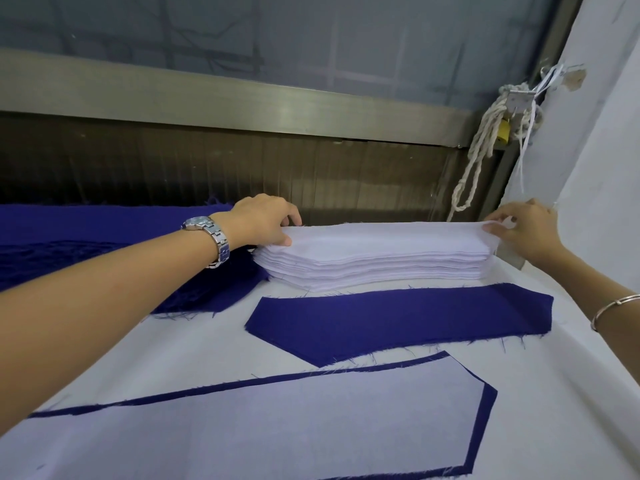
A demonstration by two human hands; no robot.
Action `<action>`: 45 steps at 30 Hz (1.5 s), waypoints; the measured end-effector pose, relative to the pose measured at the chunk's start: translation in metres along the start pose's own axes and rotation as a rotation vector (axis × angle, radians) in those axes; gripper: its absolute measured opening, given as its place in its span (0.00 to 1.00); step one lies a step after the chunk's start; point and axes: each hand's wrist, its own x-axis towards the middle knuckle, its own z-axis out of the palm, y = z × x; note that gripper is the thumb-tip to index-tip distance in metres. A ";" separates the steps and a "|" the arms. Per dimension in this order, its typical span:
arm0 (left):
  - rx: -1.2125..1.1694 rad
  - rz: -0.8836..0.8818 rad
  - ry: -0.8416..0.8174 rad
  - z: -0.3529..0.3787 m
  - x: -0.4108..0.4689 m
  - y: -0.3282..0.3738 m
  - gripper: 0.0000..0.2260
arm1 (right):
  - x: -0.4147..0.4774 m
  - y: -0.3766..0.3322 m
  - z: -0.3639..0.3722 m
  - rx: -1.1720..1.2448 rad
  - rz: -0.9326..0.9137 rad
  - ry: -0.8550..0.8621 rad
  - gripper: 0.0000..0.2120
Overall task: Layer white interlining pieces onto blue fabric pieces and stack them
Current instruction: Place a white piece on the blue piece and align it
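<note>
— What lies at the table's point(194, 344) far-left edge?
— A blue fabric pile point(86, 233). Right of it, the left hand point(263, 220) pinches the left end of the top sheet point(381, 235) on the white interlining stack point(374, 268). The right hand point(519, 226) pinches its right end.
— Nearer?
— A bare blue piece point(398, 320) mid-table, and a white-covered blue piece point(277, 427) at the near edge.

Both hands worked the top sheet of the white interlining stack point(374, 258) — left hand point(263, 218) pinching its left end, right hand point(519, 226) pinching its right. Nearer lay a bare blue fabric piece point(398, 320) and another already layered point(259, 424).
</note>
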 end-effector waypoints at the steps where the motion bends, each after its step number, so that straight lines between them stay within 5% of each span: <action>1: 0.005 0.007 0.013 0.000 -0.001 0.000 0.16 | -0.001 0.000 -0.001 0.016 0.016 -0.001 0.06; 8: 0.064 0.033 0.258 0.000 -0.015 0.001 0.07 | -0.012 -0.002 -0.008 0.335 0.142 -0.030 0.07; 17: -0.503 0.018 0.457 -0.026 -0.048 -0.006 0.06 | -0.016 -0.011 -0.031 0.719 0.303 0.066 0.11; 23: -0.739 -0.081 0.395 -0.041 -0.084 -0.020 0.07 | -0.033 -0.027 -0.052 0.750 0.283 0.047 0.03; 36: -0.791 -0.390 0.160 -0.016 -0.226 -0.078 0.11 | -0.087 -0.093 -0.064 0.654 0.281 -0.550 0.10; 45: -0.828 -0.516 -0.069 -0.012 -0.296 -0.099 0.28 | -0.105 -0.104 -0.057 0.510 0.139 -0.954 0.20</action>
